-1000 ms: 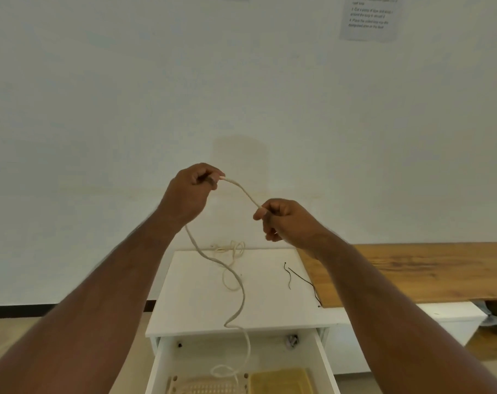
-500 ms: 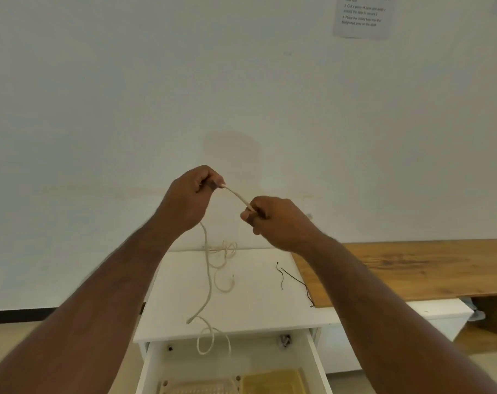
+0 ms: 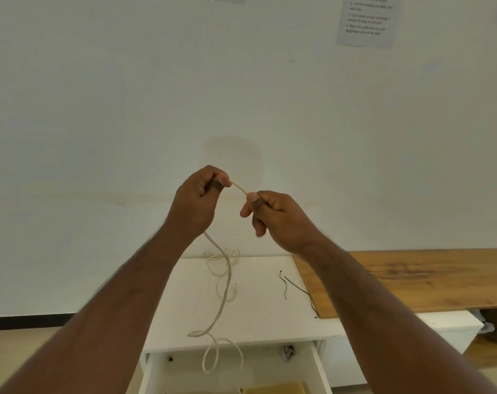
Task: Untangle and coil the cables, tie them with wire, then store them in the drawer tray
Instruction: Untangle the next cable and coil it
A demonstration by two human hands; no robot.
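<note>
The white counter (image 3: 258, 314) has bare room at its right edge, by the black wire (image 3: 298, 288); the drawer (image 3: 317, 365) stands open below its front edge. The cable (image 3: 223, 302), probably light and limp, hangs from the left hand (image 3: 196, 203) over that edge; the right hand (image 3: 275, 217) pinches it too. Take hold near an end.

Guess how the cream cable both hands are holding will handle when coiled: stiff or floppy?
Likely floppy: the cream cable hangs limp from the left hand, looping over the white cabinet top. Probably light: the right hand only pinches it. Its loose curls suggest coils may spring open until tied.
</note>
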